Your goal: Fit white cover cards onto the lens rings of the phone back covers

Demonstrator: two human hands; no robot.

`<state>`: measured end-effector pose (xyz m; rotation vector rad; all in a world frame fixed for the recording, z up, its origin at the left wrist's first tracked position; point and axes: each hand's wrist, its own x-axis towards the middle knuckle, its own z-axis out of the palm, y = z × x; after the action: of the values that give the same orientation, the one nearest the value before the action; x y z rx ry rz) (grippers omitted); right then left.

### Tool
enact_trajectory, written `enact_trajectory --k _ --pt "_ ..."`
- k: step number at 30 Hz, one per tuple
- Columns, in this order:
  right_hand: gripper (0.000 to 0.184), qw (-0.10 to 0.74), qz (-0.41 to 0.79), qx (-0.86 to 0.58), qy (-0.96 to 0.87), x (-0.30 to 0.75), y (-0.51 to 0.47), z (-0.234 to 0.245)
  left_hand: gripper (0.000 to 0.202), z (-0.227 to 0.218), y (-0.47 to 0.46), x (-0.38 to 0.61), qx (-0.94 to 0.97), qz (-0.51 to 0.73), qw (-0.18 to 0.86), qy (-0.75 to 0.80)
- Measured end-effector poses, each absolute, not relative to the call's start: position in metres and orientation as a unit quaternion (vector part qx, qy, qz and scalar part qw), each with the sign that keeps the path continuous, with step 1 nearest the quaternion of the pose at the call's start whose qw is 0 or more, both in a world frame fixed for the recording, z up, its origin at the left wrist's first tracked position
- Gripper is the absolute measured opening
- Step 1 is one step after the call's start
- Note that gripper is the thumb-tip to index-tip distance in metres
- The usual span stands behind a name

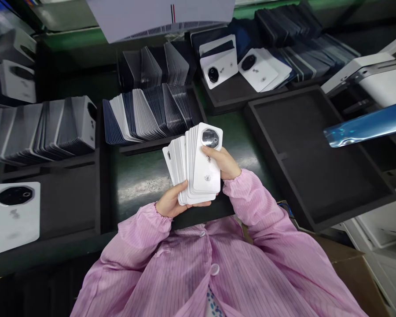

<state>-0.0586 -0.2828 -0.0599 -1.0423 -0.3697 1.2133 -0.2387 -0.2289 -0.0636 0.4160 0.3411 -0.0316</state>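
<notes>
Both my hands hold a fanned stack of white phone-shaped panels [204,176], tilted in front of my chest above the dark green bench. The front panel carries a printed black camera patch and small dark marks. My left hand [174,200] cups the stack from below at its lower left, thumb over the edges. On the upper right side, my right hand [227,163] grips it with the thumb lying across the front panel just under the camera patch. The fingers behind the stack are mostly hidden.
Beyond my hands, dark and white panels [145,114] stand in rows in a black tray. More rows [46,130] fill a tray at left, near a single white panel [11,215]. A black tray [320,154] and a blue glossy strip [366,125] are at right.
</notes>
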Motion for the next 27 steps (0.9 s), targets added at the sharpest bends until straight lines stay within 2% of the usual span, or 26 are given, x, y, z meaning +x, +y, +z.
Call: enact_trajectory --k 5,14,19,23,27 --pt "0.032 0.681 0.535 -0.464 -0.184 -0.0567 -0.2836 -0.0593 0.06 -0.0601 -0.2292 -0.2391 0.212 -0.017 0.965 0.153" --pt "0.037 0.681 0.51 -0.489 -0.192 -0.0565 -0.2842 -0.0554 0.076 -0.0561 -0.2294 -0.2434 0.26 -0.022 0.946 0.192" --pt "0.037 0.681 0.503 -0.498 -0.189 -0.0556 -0.2842 -0.0548 0.07 -0.0564 -0.2292 -0.243 0.298 -0.031 0.934 0.194" --pt "0.037 0.682 0.498 -0.503 -0.182 -0.0545 -0.2834 -0.0567 0.051 -0.0554 -0.2284 -0.242 0.334 -0.059 0.925 0.172" --pt "0.038 0.684 0.495 -0.507 -0.171 -0.053 -0.2824 -0.059 0.042 -0.0553 -0.228 -0.2421 0.349 -0.058 0.92 0.168"
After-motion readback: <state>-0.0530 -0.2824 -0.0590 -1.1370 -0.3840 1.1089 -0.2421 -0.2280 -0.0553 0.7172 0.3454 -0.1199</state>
